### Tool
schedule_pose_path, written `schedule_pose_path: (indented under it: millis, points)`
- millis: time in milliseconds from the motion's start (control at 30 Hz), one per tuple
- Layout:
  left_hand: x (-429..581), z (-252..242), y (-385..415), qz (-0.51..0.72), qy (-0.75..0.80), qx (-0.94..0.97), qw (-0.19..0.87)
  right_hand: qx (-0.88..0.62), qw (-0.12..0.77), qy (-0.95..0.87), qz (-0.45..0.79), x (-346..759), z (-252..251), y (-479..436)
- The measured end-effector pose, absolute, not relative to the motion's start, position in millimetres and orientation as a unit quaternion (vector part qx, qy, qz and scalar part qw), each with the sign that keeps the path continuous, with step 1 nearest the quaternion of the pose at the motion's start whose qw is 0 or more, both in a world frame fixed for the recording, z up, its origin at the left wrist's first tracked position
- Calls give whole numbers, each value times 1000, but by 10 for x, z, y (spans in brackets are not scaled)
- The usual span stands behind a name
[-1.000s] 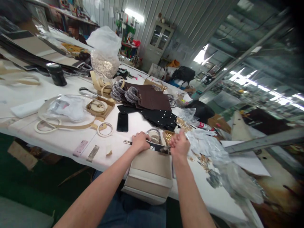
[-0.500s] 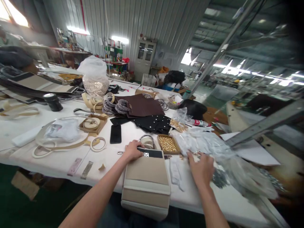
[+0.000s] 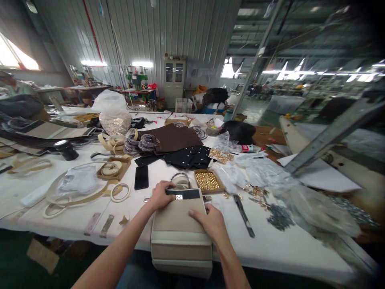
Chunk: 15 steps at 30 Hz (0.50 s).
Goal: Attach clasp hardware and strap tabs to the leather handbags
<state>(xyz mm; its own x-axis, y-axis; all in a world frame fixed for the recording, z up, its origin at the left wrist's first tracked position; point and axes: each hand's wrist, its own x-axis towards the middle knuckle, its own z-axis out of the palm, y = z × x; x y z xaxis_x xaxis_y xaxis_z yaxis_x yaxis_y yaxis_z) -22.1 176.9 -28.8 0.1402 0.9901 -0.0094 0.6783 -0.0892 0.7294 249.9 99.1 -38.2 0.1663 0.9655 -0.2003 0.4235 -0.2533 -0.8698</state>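
A beige handbag point(image 3: 179, 230) lies flat on the near edge of the white table point(image 3: 279, 247), its bottom hanging over toward me. A black strap with a small metal clasp point(image 3: 182, 194) runs across its top edge. My left hand point(image 3: 160, 195) grips the bag's top left corner at that strap, fingers curled. My right hand point(image 3: 210, 218) rests flat on the bag's right side, fingers spread. A wrapped bag handle point(image 3: 180, 179) shows just behind the bag.
A tray of gold studs point(image 3: 207, 181) sits right behind the bag, a black phone point(image 3: 141, 177) to its left. A dark flat tool point(image 3: 244, 210) lies to the right, near crumpled plastic bags point(image 3: 261, 172). Tape rolls, beige straps and dark leather pieces point(image 3: 174, 138) crowd the table.
My right hand came back from the plastic bags on the right and settled on the bag. The left hand kept its hold. The view tilted upward.
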Motion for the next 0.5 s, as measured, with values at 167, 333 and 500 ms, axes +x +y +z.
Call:
schedule_pose_path:
  millis: [167, 333, 500]
  points:
    - [-110, -198, 1668, 264, 639, 686, 227, -565, 444, -474, 508, 2477, -486, 1022]
    - [-55, 8, 1402, 394, 623, 663, 127, -526, 475, -509, 488, 2488, -582, 945]
    - [-147, 176, 933, 525, 577, 619, 90, -465, 519, -459, 551, 2505, -627, 838]
